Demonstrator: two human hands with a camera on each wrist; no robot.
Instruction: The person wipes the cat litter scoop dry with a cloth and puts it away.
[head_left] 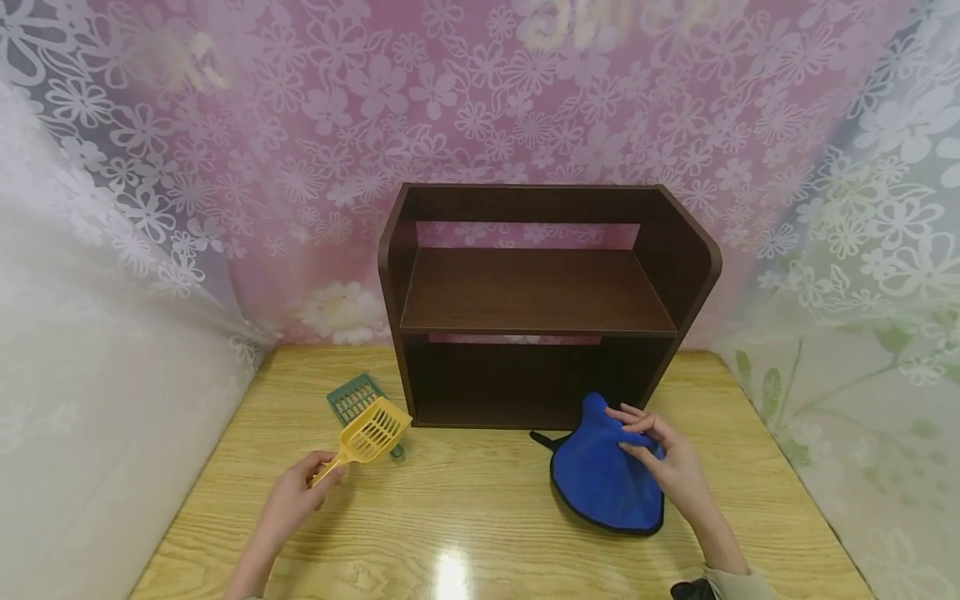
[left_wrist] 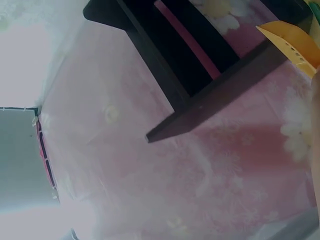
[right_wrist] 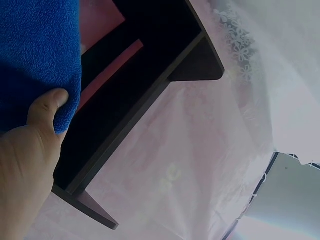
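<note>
My left hand grips the handle of a yellow slotted litter scoop, its head pointing toward the shelf. Beneath and behind it, partly covered, a green litter scoop lies on the table. To the right, the fingers and thumb of my right hand pinch a blue fleecy cloth piece with black edging and a short black strap. Part of that cloth is lifted in front of the shelf's lower right side. In the right wrist view, the thumb presses against the blue cloth.
A dark brown two-tier shelf stands at the back of the wooden table. Flowered curtains hang behind it and on both sides. A light glare shows on the table's front.
</note>
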